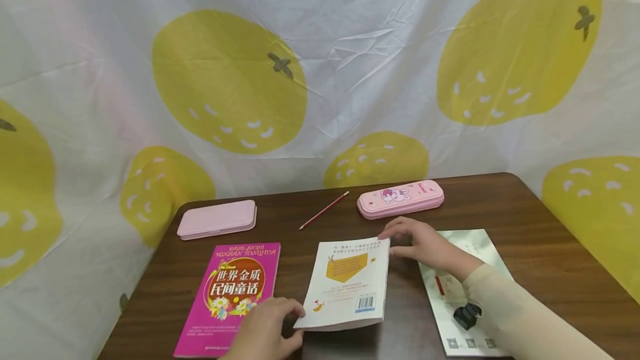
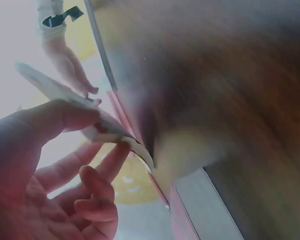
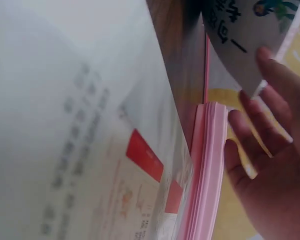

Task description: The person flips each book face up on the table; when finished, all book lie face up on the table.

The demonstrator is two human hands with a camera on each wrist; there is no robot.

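Observation:
A white paperback book (image 1: 345, 288), its printed side with a barcode facing up, is between my two hands in the head view. At its lower left corner my left hand (image 1: 270, 329) pinches it; the left wrist view shows the thumb on one face of the book (image 2: 107, 127) and a fingertip on the other. My right hand (image 1: 425, 243) pinches the upper right corner. In the right wrist view the book's other cover (image 3: 245, 40) shows large dark characters. The lower edge stands raised over the table.
A magenta book (image 1: 230, 271) lies at left, and a pale green book (image 1: 477, 240) sits under my right forearm. Toward the back of the brown table (image 1: 545, 249) are a plain pink case (image 1: 217, 219), a red pencil (image 1: 324, 211) and a pink rabbit pencil case (image 1: 400, 199). A fruit-patterned curtain (image 1: 360, 71) hangs behind.

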